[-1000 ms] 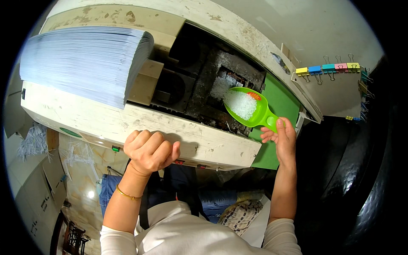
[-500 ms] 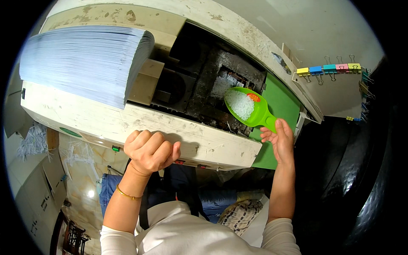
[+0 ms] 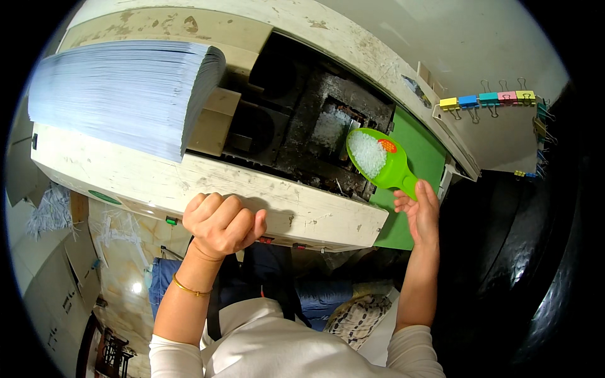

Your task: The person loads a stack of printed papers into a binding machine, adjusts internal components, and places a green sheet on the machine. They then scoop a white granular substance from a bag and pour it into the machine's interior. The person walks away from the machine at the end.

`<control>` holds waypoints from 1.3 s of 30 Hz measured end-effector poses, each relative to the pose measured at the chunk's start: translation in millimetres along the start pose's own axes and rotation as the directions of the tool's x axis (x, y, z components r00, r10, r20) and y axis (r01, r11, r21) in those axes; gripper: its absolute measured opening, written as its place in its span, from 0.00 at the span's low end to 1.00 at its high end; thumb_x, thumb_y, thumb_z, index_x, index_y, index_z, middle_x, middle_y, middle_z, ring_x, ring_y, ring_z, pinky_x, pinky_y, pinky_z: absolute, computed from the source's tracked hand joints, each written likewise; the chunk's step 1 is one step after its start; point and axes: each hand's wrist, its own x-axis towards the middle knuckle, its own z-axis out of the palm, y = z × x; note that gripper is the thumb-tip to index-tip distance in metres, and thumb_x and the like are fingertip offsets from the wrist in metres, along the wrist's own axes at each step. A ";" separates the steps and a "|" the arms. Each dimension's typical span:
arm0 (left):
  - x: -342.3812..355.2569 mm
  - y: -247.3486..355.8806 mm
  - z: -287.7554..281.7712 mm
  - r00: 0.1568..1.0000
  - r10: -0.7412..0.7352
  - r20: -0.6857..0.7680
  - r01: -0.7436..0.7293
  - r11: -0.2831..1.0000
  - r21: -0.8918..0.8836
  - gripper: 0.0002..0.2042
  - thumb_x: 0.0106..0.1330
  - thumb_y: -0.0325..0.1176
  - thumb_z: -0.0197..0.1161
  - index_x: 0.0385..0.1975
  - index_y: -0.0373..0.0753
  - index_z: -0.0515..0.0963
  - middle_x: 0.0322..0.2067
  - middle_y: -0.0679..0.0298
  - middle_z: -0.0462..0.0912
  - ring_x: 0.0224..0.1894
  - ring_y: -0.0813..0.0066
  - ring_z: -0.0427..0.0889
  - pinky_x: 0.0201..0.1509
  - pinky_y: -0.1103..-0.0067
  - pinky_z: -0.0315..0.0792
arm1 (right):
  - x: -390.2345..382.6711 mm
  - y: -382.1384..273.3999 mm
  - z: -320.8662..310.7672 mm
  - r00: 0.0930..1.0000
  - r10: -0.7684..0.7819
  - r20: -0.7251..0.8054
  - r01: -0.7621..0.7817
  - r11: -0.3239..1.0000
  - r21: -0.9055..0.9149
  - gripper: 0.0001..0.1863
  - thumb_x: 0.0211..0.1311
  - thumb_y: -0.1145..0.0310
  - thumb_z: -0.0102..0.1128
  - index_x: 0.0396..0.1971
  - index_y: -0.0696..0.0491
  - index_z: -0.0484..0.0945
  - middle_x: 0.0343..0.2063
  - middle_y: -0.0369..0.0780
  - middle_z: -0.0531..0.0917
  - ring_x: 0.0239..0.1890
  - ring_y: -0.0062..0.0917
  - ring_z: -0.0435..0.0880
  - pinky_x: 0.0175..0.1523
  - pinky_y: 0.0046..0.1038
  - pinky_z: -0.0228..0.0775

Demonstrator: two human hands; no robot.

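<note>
My right hand (image 3: 421, 211) grips the handle of a bright green scoop (image 3: 396, 169) with an orange patch inside. White glue-like pellets (image 3: 368, 153) fill much of its bowl. The scoop hangs over the dark open well (image 3: 296, 120) of a worn cream machine (image 3: 252, 195). Beside it, in a rectangular recess of the well, lies a heap of similar white pellets (image 3: 331, 126). My left hand (image 3: 224, 223) is closed in a fist at the machine's front edge, with no object showing from it.
A thick stack of white paper (image 3: 120, 94) rests on the machine's left part. Green board (image 3: 419, 148) covers its right end. Coloured binder clips (image 3: 488, 101) line a panel at the far right. Shredded paper (image 3: 50, 214) lies low at the left.
My right hand has shifted the scoop slightly right, uncovering more of the recess and its pellets. The left fist has barely moved.
</note>
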 end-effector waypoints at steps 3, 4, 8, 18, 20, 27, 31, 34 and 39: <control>0.4 0.4 -0.1 1.000 0.000 0.000 0.000 1.000 -0.004 0.17 0.47 0.35 0.65 0.08 0.47 0.60 0.12 0.71 0.62 0.15 0.75 0.59 0.21 0.80 0.50 | -3.8 -1.5 -0.9 1.000 0.007 0.021 -0.006 0.999 -0.039 0.17 0.71 0.57 0.42 0.44 0.58 0.67 0.29 0.48 0.80 0.25 0.27 0.80 0.30 0.27 0.73; 0.6 0.5 0.1 1.000 0.000 -0.001 0.000 1.000 -0.007 0.17 0.47 0.35 0.65 0.08 0.47 0.60 0.12 0.71 0.62 0.15 0.75 0.59 0.21 0.79 0.50 | -5.0 -1.8 -0.3 1.000 -0.004 0.014 0.005 0.998 -0.066 0.17 0.71 0.57 0.42 0.43 0.58 0.68 0.29 0.48 0.80 0.24 0.27 0.80 0.30 0.27 0.73; 0.1 1.1 -0.4 1.000 -0.004 0.008 0.005 1.000 -0.012 0.17 0.47 0.34 0.65 0.08 0.46 0.61 0.13 0.70 0.62 0.15 0.74 0.59 0.21 0.79 0.51 | -8.3 -5.8 4.8 0.999 -0.037 0.006 0.037 0.988 -0.149 0.18 0.72 0.58 0.41 0.44 0.60 0.67 0.28 0.49 0.81 0.24 0.28 0.80 0.30 0.28 0.74; 0.2 1.7 -1.0 1.000 -0.003 0.015 0.003 1.000 -0.024 0.17 0.48 0.34 0.64 0.09 0.44 0.60 0.13 0.68 0.62 0.16 0.71 0.59 0.20 0.77 0.52 | -8.6 -16.4 16.5 0.999 -0.034 0.011 0.036 0.975 -0.218 0.19 0.71 0.57 0.41 0.43 0.60 0.68 0.28 0.48 0.81 0.24 0.26 0.80 0.30 0.26 0.74; 0.0 1.4 -0.9 1.000 -0.003 0.013 0.003 1.000 -0.026 0.17 0.48 0.34 0.64 0.09 0.44 0.60 0.13 0.68 0.63 0.16 0.72 0.59 0.20 0.77 0.52 | -7.1 -15.6 15.3 0.999 -0.034 0.019 0.038 0.976 -0.217 0.19 0.71 0.57 0.41 0.43 0.60 0.68 0.28 0.48 0.81 0.24 0.26 0.80 0.30 0.26 0.74; -1.3 0.9 -0.9 1.000 -0.006 0.016 0.006 1.000 -0.023 0.17 0.48 0.34 0.63 0.09 0.44 0.60 0.13 0.68 0.64 0.16 0.72 0.59 0.20 0.77 0.52 | -2.4 -18.9 19.1 0.999 -0.045 0.005 0.045 0.975 -0.218 0.20 0.72 0.58 0.41 0.44 0.63 0.66 0.29 0.51 0.81 0.23 0.30 0.81 0.30 0.28 0.76; -0.3 1.2 -1.1 1.000 -0.006 0.015 0.007 1.000 -0.022 0.17 0.49 0.34 0.63 0.08 0.45 0.60 0.13 0.69 0.63 0.16 0.72 0.59 0.21 0.77 0.52 | 3.3 -21.5 19.0 0.998 -0.064 0.023 0.068 0.974 -0.218 0.20 0.71 0.58 0.40 0.44 0.63 0.66 0.29 0.52 0.80 0.23 0.29 0.81 0.30 0.28 0.76; -1.0 0.9 -1.5 1.000 -0.008 0.025 0.008 1.000 -0.019 0.17 0.49 0.34 0.63 0.09 0.45 0.60 0.13 0.69 0.63 0.16 0.72 0.59 0.20 0.77 0.52 | 5.9 -25.2 21.9 0.996 -0.083 0.020 0.086 0.971 -0.221 0.20 0.71 0.58 0.40 0.44 0.63 0.66 0.29 0.52 0.80 0.23 0.29 0.81 0.29 0.28 0.75; -1.5 0.7 -0.9 1.000 -0.006 0.020 0.006 1.000 -0.022 0.17 0.50 0.34 0.63 0.09 0.45 0.60 0.13 0.69 0.62 0.16 0.72 0.59 0.21 0.77 0.52 | 9.3 -30.6 23.1 0.994 -0.110 0.015 0.110 0.966 -0.234 0.19 0.71 0.58 0.41 0.44 0.63 0.66 0.29 0.52 0.80 0.23 0.29 0.81 0.29 0.28 0.75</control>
